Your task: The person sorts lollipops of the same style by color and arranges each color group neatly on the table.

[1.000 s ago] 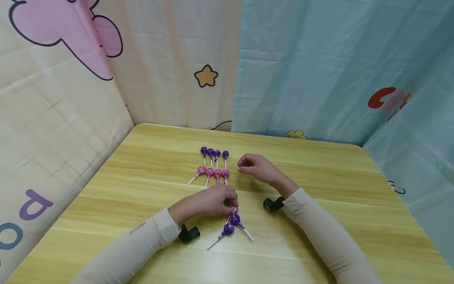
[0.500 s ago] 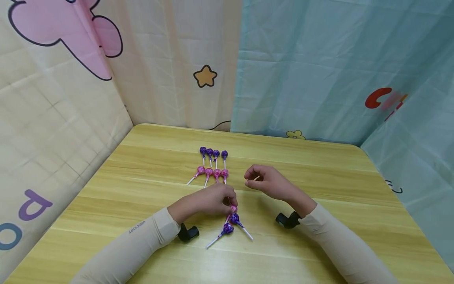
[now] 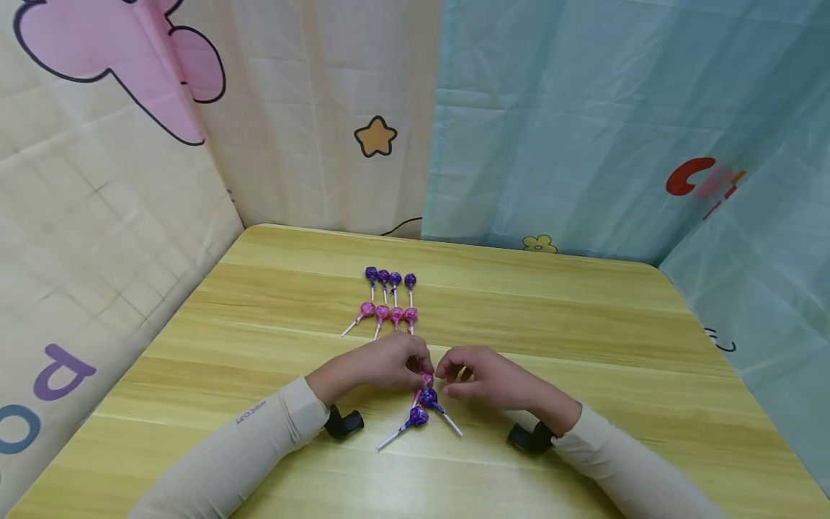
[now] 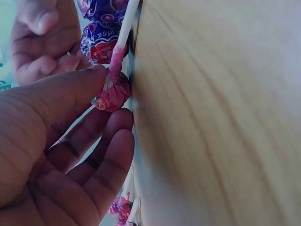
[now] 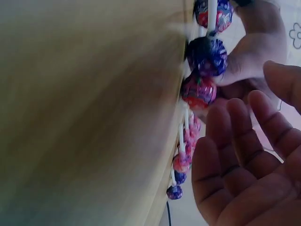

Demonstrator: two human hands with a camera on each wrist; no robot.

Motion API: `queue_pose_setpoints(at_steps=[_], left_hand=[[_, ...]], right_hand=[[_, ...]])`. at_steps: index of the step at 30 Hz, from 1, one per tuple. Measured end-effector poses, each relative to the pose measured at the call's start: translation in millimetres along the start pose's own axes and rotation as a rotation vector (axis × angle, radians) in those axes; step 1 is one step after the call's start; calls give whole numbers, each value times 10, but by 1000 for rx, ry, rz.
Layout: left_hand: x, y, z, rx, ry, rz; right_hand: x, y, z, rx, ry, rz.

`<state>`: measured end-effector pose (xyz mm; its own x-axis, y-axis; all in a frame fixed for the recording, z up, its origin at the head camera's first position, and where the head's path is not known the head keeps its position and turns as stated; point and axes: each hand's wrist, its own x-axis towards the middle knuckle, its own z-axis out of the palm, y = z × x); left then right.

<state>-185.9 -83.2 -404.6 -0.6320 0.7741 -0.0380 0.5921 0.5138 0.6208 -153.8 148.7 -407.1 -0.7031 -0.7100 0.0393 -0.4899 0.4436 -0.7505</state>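
Note:
My left hand (image 3: 384, 362) pinches a pink-wrapped lollipop (image 4: 115, 96) low over the table, thumb at the neck of its wrapper and fingers at its round head. Its white stick points toward the near side. Two purple lollipops, one (image 3: 429, 398) just in front of the pink one and another (image 3: 418, 416) nearer me, lie with their sticks spread apart. My right hand (image 3: 486, 378) is just right of this group, fingers loosely bent, holding nothing. In the right wrist view its fingertips (image 5: 258, 100) come close to the pink head (image 5: 200, 92).
Farther back lies a row of several pink lollipops (image 3: 382, 313), the sticks partly hidden by my left hand. Behind it is a row of several purple lollipops (image 3: 384, 277). The wood-patterned table (image 3: 583, 317) ends at printed curtains (image 3: 551, 130) at the back and sides.
My right hand first drew back to the right from beside the rows, then came toward me and left, up to the pink lollipop. The left hand has stayed in place.

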Motion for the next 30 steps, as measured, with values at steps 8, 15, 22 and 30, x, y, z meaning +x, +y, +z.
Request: queue_pose_setpoints(at_steps=[8, 15, 22, 30], left_hand=[[-16, -15, -2, -15, 7, 20], [-13, -11, -1, 3, 6, 13], [-12, 0, -1, -2, 9, 6], [-3, -9, -1, 9, 10, 28]], right_hand=[[2, -10, 101, -40, -96, -53], [22, -14, 135, -67, -85, -46], [36, -15, 145, -86, -71, -30], [47, -7, 172, -130, -74, -24]])
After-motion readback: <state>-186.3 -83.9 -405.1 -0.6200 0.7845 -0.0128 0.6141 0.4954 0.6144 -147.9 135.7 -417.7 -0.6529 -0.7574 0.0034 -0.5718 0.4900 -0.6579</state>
